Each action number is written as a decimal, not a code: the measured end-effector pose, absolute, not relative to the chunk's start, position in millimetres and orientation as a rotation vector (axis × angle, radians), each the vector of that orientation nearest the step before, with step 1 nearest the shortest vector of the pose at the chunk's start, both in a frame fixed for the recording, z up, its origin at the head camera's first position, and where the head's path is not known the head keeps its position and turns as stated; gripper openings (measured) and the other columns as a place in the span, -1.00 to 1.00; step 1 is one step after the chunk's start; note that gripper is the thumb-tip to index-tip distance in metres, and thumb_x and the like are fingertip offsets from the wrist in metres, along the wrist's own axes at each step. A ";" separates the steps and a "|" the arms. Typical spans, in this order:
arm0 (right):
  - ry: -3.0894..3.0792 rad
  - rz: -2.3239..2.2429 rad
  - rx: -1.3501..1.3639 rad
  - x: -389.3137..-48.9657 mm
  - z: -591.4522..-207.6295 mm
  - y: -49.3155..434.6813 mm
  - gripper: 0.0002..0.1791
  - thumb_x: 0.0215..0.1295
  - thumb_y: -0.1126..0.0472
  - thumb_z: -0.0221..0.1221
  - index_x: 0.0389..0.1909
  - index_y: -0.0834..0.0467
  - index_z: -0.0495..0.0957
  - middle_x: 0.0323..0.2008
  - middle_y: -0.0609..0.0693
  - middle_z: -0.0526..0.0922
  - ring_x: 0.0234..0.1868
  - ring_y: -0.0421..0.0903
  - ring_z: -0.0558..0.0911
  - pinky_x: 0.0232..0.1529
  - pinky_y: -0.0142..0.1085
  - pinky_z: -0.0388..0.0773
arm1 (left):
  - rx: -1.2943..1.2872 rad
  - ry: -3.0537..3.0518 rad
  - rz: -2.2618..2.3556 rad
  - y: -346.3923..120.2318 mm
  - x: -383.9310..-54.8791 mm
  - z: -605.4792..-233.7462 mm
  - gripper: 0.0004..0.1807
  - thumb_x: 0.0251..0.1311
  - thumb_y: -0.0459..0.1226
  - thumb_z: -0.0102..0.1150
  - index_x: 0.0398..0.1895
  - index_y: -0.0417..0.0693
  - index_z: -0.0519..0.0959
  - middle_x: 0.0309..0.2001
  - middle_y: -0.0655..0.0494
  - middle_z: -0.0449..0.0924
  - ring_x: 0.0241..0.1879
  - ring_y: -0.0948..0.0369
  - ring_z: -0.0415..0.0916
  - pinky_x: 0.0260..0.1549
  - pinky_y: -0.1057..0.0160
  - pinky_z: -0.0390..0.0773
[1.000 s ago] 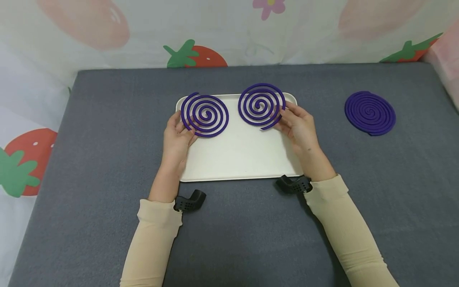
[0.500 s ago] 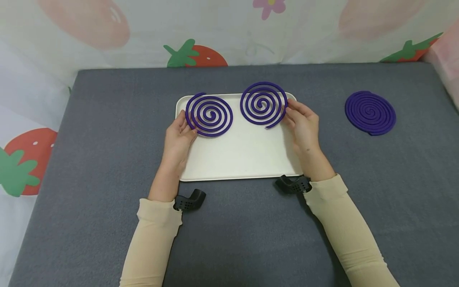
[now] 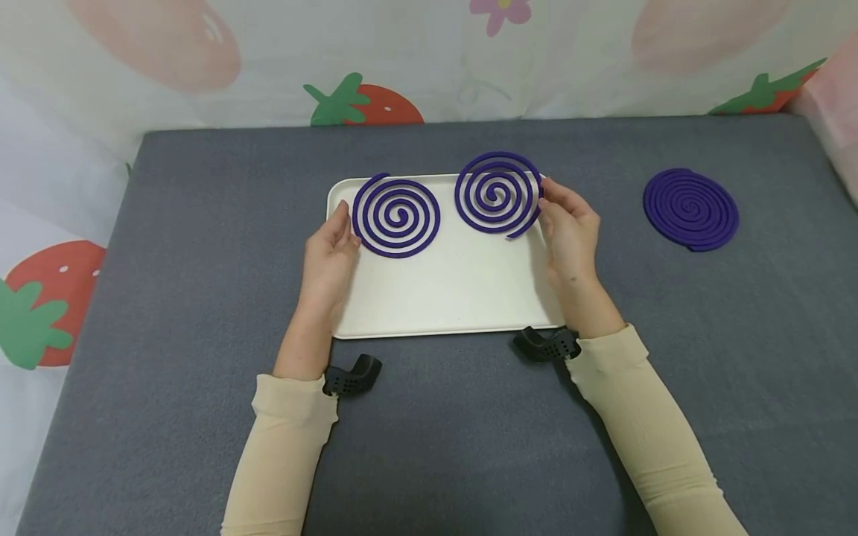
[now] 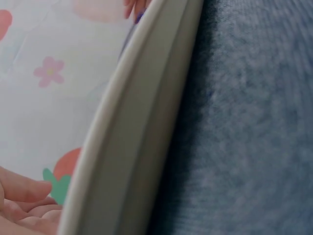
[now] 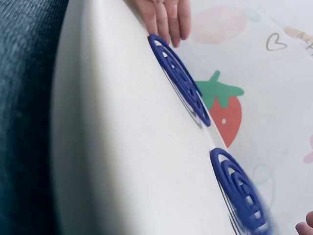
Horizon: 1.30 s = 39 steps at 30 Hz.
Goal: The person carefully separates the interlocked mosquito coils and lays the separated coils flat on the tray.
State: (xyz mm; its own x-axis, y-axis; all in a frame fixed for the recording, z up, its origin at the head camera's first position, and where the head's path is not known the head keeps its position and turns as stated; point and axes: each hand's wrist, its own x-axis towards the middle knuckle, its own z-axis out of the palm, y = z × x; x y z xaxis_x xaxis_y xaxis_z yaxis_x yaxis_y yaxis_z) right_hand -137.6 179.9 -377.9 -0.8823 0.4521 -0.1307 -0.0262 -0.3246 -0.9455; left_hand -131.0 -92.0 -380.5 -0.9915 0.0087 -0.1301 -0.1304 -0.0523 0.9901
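Observation:
Two single purple mosquito coils are at the white tray (image 3: pixel 462 290). The left coil (image 3: pixel 396 216) lies over its far left part, with my left hand (image 3: pixel 328 260) right at the coil's outer edge, fingers extended. My right hand (image 3: pixel 570 227) pinches the right coil (image 3: pixel 499 193) by its right edge. This coil overlaps the tray's far rim in the head view. In the left wrist view, part of the right coil (image 4: pixel 128 39) shows above the tray's side, beneath the right hand's fingers (image 4: pixel 138 9). The right wrist view shows both coils edge-on.
A tightly wound purple mosquito coil (image 3: pixel 691 210), its rings close together, lies on the grey tablecloth (image 3: pixel 167 298) to the right. Behind the table hangs a pale curtain (image 3: pixel 570 59) printed with strawberries and flowers. A pink cloth (image 3: pixel 834 119) is at the far right.
Both coils have shifted to the right, the right one also slightly away from me. My left fingers have drawn back from under the left coil to its edge.

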 end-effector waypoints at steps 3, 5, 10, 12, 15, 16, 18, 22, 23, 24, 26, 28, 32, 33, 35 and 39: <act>-1.615 2.240 -0.552 -137.4 -373.8 180.1 -0.69 0.25 0.54 0.00 0.01 0.48 0.49 -0.17 0.11 0.56 -0.17 -0.15 0.52 -0.05 -0.44 0.49 | -0.188 2.095 2.244 -92.3 -129.9 -376.2 -0.43 0.32 -0.56 -0.25 0.41 -0.33 0.05 0.43 -0.12 0.02 0.40 0.17 0.01 0.27 0.45 0.14; -1.607 2.238 -0.555 -137.3 -370.8 180.8 -0.72 0.25 0.54 0.01 -0.04 0.47 0.52 -0.20 0.12 0.56 -0.15 -0.11 0.53 0.03 -0.36 0.49 | -0.243 2.093 2.292 -92.4 -128.8 -374.4 -0.45 0.32 -0.55 -0.21 0.39 -0.31 0.12 0.40 -0.12 0.11 0.37 0.17 0.09 0.25 0.44 0.19; -1.576 2.284 -0.572 -138.5 -362.1 185.4 -0.78 0.25 0.54 0.00 -0.24 0.35 0.62 -0.21 0.15 0.58 -0.12 -0.05 0.55 0.10 -0.27 0.47 | -0.339 2.016 2.437 -93.4 -125.8 -370.4 -0.50 0.30 -0.54 -0.15 0.32 -0.31 0.24 0.31 -0.11 0.26 0.30 0.18 0.22 0.19 0.40 0.31; -1.549 2.328 -0.563 -139.9 -357.9 190.4 -0.77 0.26 0.54 0.00 -0.28 0.30 0.62 -0.18 0.16 0.58 -0.07 -0.02 0.55 0.14 -0.25 0.45 | -0.348 1.981 2.479 -92.8 -125.9 -368.8 -0.53 0.31 -0.52 -0.14 0.31 -0.31 0.26 0.28 -0.11 0.30 0.28 0.18 0.27 0.18 0.38 0.34; -1.499 2.421 -0.542 -139.6 -353.4 201.3 -0.79 0.27 0.52 0.02 -0.27 0.30 0.62 -0.17 0.15 0.60 -0.08 0.00 0.57 0.14 -0.25 0.45 | -0.357 1.932 2.521 -92.0 -126.0 -367.1 -0.58 0.34 -0.50 -0.15 0.27 -0.31 0.29 0.23 -0.14 0.36 0.22 0.14 0.35 0.15 0.32 0.39; -1.478 2.457 -0.539 -138.8 -352.3 206.0 -0.81 0.28 0.50 0.04 -0.26 0.31 0.62 -0.19 0.14 0.61 -0.10 0.00 0.59 0.11 -0.26 0.48 | -0.355 1.912 2.531 -91.3 -125.7 -367.0 -0.60 0.35 -0.49 -0.15 0.25 -0.31 0.29 0.20 -0.14 0.39 0.19 0.12 0.38 0.14 0.31 0.41; -1.451 2.527 -0.527 -136.4 -350.2 216.8 -0.84 0.28 0.47 0.07 -0.23 0.32 0.61 -0.21 0.13 0.63 -0.17 -0.03 0.61 0.01 -0.30 0.54 | -0.341 1.864 2.544 -88.6 -124.8 -366.8 -0.62 0.36 -0.50 -0.16 0.22 -0.33 0.30 0.13 -0.16 0.43 0.14 0.09 0.43 0.13 0.27 0.43; -1.449 2.635 -0.473 -129.2 -345.6 241.9 -0.85 0.29 0.43 0.10 -0.19 0.32 0.60 -0.25 0.11 0.66 -0.23 -0.06 0.64 -0.13 -0.35 0.60 | -0.268 1.779 2.502 -75.3 -120.6 -366.6 -0.65 0.36 -0.50 -0.15 0.19 -0.39 0.29 0.02 -0.15 0.48 0.03 0.09 0.50 0.07 0.28 0.48; -1.468 2.642 -0.446 -126.8 -344.3 248.8 -0.85 0.29 0.43 0.10 -0.18 0.32 0.60 -0.25 0.11 0.67 -0.22 -0.06 0.65 -0.14 -0.34 0.61 | -0.233 1.766 2.479 -70.3 -119.2 -366.4 -0.65 0.36 -0.50 -0.14 0.18 -0.41 0.29 0.01 -0.17 0.48 0.02 0.10 0.51 0.06 0.28 0.49; -1.484 2.651 -0.419 -124.3 -342.8 256.1 -0.85 0.30 0.43 0.10 -0.17 0.32 0.60 -0.25 0.11 0.68 -0.22 -0.06 0.65 -0.14 -0.33 0.61 | -0.204 1.754 2.451 -64.6 -117.7 -366.0 -0.65 0.35 -0.50 -0.13 0.18 -0.42 0.29 0.01 -0.19 0.48 0.00 0.10 0.52 0.04 0.29 0.50; -1.521 2.656 -0.364 -118.0 -342.2 271.3 -0.84 0.30 0.42 0.10 -0.16 0.32 0.60 -0.25 0.12 0.68 -0.22 -0.05 0.66 -0.14 -0.32 0.61 | -0.133 1.733 2.389 -52.0 -113.0 -366.3 -0.65 0.34 -0.51 -0.12 0.17 -0.45 0.30 0.03 -0.26 0.48 -0.02 0.12 0.53 0.03 0.29 0.52; -1.547 2.664 -0.318 -112.7 -341.7 286.9 -0.84 0.30 0.41 0.10 -0.16 0.32 0.60 -0.25 0.13 0.69 -0.21 -0.04 0.67 -0.13 -0.31 0.61 | -0.069 1.719 2.322 -38.3 -108.2 -366.7 -0.65 0.32 -0.51 -0.11 0.15 -0.46 0.32 0.05 -0.31 0.47 -0.04 0.14 0.55 0.00 0.29 0.53; -1.552 2.669 -0.287 -104.4 -341.7 313.6 -0.82 0.31 0.41 0.10 -0.13 0.34 0.60 -0.24 0.15 0.69 -0.21 -0.02 0.67 -0.12 -0.29 0.61 | 0.040 1.699 2.193 -12.2 -99.6 -367.4 -0.67 0.32 -0.50 -0.08 0.13 -0.45 0.36 0.03 -0.34 0.50 -0.06 0.14 0.57 -0.02 0.26 0.55; -1.543 2.667 -0.295 -102.5 -342.0 319.0 -0.82 0.31 0.41 0.10 -0.14 0.34 0.61 -0.24 0.15 0.69 -0.22 -0.02 0.67 -0.13 -0.28 0.62 | 0.061 1.698 2.166 -6.1 -97.8 -367.3 -0.67 0.32 -0.49 -0.06 0.12 -0.44 0.37 0.03 -0.34 0.51 -0.05 0.12 0.57 -0.02 0.25 0.55; -1.519 2.660 -0.309 -98.3 -342.5 331.3 -0.82 0.30 0.43 0.09 -0.16 0.35 0.61 -0.26 0.16 0.69 -0.23 -0.01 0.68 -0.15 -0.28 0.62 | 0.107 1.695 2.125 7.9 -94.6 -367.0 -0.68 0.32 -0.47 -0.05 0.11 -0.43 0.39 0.02 -0.32 0.52 -0.03 0.08 0.56 -0.01 0.21 0.55; -1.442 2.670 -0.309 -90.6 -343.1 351.8 -0.82 0.30 0.47 0.06 -0.19 0.38 0.62 -0.28 0.19 0.70 -0.25 0.02 0.69 -0.18 -0.26 0.64 | 0.172 1.683 2.082 32.1 -89.7 -363.6 -0.68 0.31 -0.46 -0.03 0.10 -0.42 0.41 0.01 -0.28 0.54 -0.01 0.04 0.55 0.01 0.18 0.55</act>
State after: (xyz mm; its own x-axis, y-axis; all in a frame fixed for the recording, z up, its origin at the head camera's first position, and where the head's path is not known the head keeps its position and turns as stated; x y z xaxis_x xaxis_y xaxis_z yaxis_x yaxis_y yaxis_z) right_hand -90.6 351.8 -343.1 -0.9753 0.1759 -0.1337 0.0153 -0.5498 -0.8352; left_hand -89.7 32.1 -363.6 -0.8885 0.4204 -0.1838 -0.2678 -0.1499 0.9517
